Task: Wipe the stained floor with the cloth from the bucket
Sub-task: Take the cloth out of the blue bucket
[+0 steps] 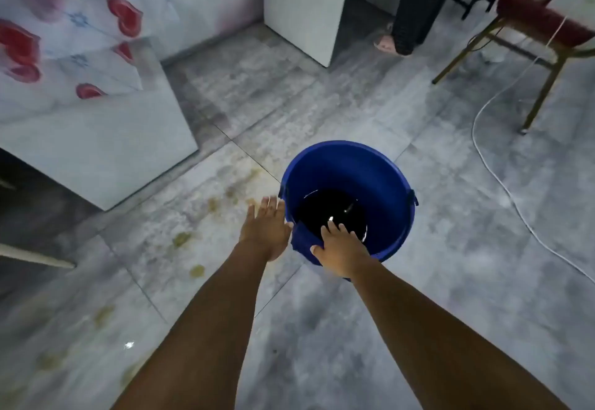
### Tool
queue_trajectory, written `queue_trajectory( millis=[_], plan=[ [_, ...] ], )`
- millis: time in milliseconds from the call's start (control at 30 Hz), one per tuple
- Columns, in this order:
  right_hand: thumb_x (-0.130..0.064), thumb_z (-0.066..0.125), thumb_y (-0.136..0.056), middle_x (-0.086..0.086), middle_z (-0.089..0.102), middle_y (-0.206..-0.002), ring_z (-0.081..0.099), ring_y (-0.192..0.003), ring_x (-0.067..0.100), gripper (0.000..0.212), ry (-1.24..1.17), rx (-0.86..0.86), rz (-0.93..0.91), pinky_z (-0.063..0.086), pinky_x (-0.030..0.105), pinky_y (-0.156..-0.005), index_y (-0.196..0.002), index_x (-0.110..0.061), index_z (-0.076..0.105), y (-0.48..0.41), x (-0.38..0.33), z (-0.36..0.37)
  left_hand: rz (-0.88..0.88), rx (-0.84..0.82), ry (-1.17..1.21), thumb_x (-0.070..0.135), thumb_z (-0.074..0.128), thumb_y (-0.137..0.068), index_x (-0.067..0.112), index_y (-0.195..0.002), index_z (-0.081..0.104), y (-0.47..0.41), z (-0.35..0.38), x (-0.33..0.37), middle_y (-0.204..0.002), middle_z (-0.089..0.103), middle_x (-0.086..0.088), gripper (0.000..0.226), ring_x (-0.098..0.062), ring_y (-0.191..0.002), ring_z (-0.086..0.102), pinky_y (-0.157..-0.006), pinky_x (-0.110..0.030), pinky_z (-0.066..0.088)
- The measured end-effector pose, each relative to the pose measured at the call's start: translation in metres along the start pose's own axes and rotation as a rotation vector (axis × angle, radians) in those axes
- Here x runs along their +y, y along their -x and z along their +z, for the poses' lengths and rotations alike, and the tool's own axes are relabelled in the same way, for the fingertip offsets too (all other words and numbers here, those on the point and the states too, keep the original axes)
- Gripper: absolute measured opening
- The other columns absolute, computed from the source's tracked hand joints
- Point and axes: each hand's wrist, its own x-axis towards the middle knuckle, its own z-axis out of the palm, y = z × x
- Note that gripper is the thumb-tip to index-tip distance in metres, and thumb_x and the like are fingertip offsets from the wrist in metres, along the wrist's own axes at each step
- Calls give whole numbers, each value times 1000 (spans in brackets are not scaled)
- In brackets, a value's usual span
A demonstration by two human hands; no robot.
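Now we reach both hands to the blue bucket (349,168) standing on the grey floor (450,281). Our right hand (339,253) grips the blue cloth (302,239) draped over the bucket's near rim. Our left hand (265,228) hovers open, fingers spread, just beside the bucket. Yellowish stains (196,270) dot the floor to its left.

Bucket (349,168) stands right of the stains (196,269) on the floor (418,297).
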Motion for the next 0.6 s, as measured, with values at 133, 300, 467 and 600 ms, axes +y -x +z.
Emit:
queue_trajectory(
  millis=[133, 300, 467, 600],
  plan=[
    [-45, 26, -101, 8, 1, -162, 5, -148, 28, 64, -25, 52, 33, 8, 43, -119, -153, -14, 5, -43, 6, 47, 71, -10, -122, 27, 19, -103, 10, -152, -7, -47, 51, -3, -161, -10, -10, 58, -24, -148, -9, -119, -43, -1],
    [-44, 18, -102, 6, 15, -160, 18, -146, 23, 58, -72, 312, -18, 11, 37, -118, -153, -15, 14, -67, 9, 97, 181, 113, -263, 14, 28, -96, 12, -151, -16, -69, 101, -25, -159, -20, -9, 70, -23, -147, -13, -118, -42, -4],
    [-28, 50, -97, 13, 63, -127, 61, -116, 25, 42, -2, 703, -112, 41, 40, -105, -132, -5, 54, -69, 9, 122, 220, 278, -305, 8, 25, -90, 13, -148, -23, -77, 128, -37, -155, -27, -7, 75, -22, -146, -17, -118, -42, -7],
    [-9, 69, -85, 11, 69, -115, 67, -106, 24, 37, -99, 905, -142, 49, 42, -95, -121, -3, 64, -61, 3, 137, 244, 329, -303, 10, 23, -92, 12, -149, -20, -78, 131, -39, -159, -20, -8, 72, -22, -147, -16, -119, -42, -7]
  ],
)
